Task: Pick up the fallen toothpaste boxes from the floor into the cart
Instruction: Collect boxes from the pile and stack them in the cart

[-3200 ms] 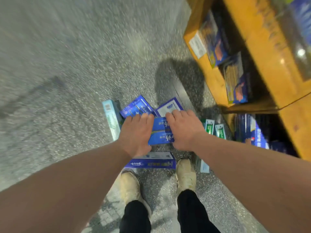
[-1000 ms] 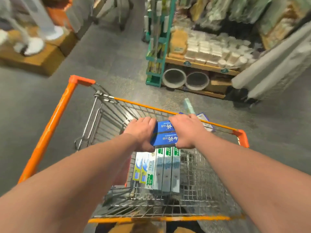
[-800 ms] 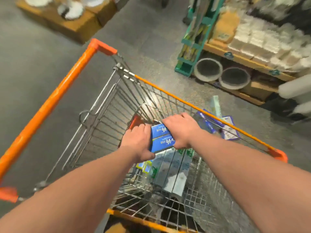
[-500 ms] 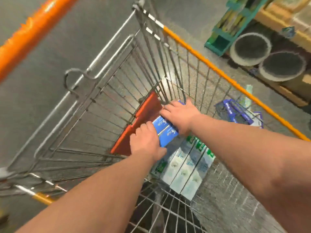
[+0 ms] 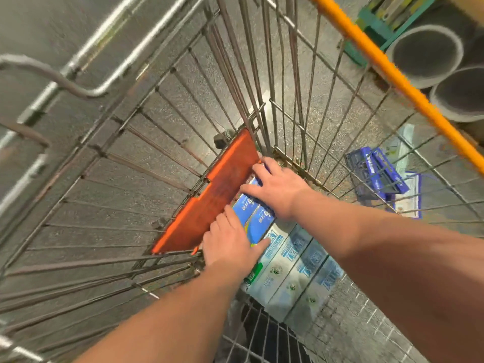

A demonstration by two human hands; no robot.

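Both hands — left hand (image 5: 230,244), right hand (image 5: 277,189) — reach down into the cart (image 5: 387,66), grip clamping blue toothpaste boxes (image 5: 252,213) endwise.

Two blue boxes (image 5: 252,214) lie side by side, flat, low in the wire cart (image 5: 162,142) beside its orange flap. Pale boxes (image 5: 293,268) lie in a row on the cart bottom just beside them. More boxes (image 5: 377,174), perhaps three or four, remain on the floor outside.

We see white print on the blue toothpaste boxes (image 5: 252,214) and pale boxes (image 5: 293,268); too blurred to read.
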